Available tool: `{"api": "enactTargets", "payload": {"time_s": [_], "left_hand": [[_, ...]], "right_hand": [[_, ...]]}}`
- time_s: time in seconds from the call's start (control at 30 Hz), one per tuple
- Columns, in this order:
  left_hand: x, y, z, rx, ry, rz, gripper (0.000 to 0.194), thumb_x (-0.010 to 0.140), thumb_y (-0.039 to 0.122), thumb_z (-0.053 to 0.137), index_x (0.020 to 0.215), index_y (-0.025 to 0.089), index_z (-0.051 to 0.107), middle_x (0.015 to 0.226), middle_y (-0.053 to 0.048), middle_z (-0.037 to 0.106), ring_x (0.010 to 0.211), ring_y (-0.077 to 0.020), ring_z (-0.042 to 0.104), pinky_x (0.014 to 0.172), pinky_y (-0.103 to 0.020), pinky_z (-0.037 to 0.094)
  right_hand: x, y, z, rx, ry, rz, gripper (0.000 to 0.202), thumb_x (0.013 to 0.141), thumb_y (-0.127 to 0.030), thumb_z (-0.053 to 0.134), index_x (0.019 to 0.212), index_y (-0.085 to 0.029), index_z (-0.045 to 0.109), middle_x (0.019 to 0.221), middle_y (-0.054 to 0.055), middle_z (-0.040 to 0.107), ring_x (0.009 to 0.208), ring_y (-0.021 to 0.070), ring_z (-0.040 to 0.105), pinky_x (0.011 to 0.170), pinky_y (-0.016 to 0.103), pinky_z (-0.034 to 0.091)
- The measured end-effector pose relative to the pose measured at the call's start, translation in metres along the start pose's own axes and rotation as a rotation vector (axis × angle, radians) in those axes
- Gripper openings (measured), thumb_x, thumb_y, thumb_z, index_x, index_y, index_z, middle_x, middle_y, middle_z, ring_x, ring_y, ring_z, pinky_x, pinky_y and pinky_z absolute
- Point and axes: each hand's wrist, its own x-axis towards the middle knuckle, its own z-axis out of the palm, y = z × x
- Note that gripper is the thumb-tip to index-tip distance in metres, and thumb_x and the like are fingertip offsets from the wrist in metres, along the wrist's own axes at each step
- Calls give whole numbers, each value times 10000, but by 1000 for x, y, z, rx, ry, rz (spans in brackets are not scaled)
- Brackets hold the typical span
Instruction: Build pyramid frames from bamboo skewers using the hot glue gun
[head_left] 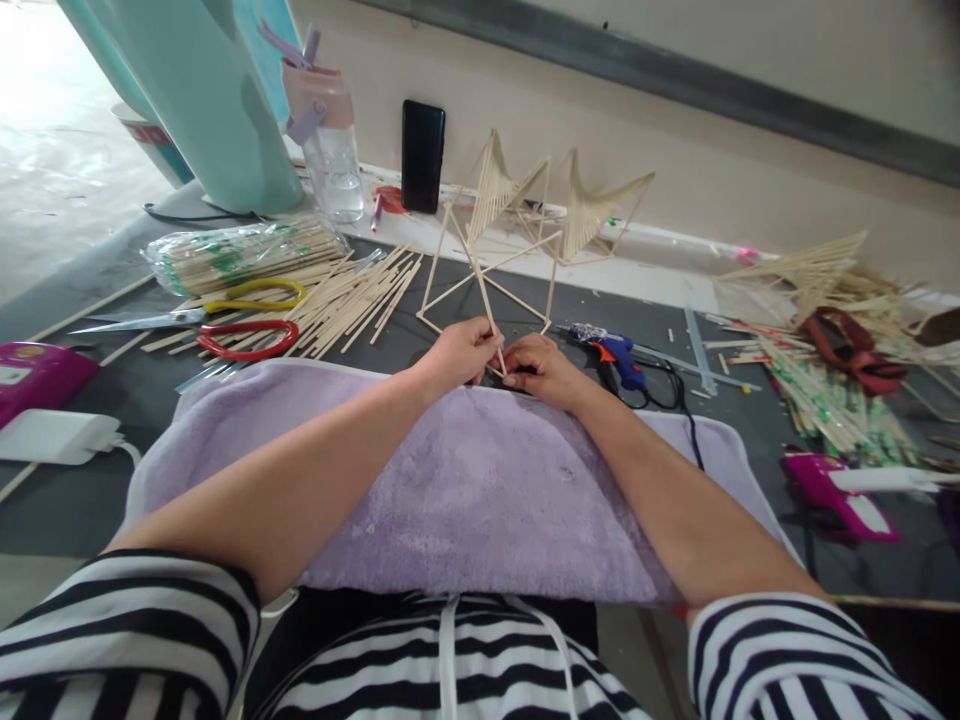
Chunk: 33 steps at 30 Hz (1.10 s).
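A frame of thin wooden sticks [484, 288] stands in front of me on the dark table, its near corner between my hands. My left hand [461, 352] pinches the slanting stick close to its lower end. Fingers curled, my right hand [547, 370] grips the frame's low near corner from the other side. The exact contact of the fingertips is partly hidden. Right of that hand lies a blue glue gun [622, 362] with an orange trigger. A lilac towel [450, 490] spreads beneath my forearms.
Loose wooden sticks [367, 300], scissors [251, 340] and a bagged stick bundle [240, 255] lie left. Behind are a bottle [334, 160], an upright phone [422, 158] and two stick models [504, 190] [589, 215]. More sticks [832, 390] pile up right.
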Motion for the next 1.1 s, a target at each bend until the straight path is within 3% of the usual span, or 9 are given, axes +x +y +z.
{"api": "enactTargets", "payload": {"time_s": [1.1], "left_hand": [[0,1,0,14,0,-2,115,891,229,462,798,190,517,661,28,604,361,-39,456,377,-192,333]], "right_hand": [[0,-1,-1,-6,-20,14,229,845,-429,624,806,-210,681,1022,71,731,1016,232,622,975,458,333]]}}
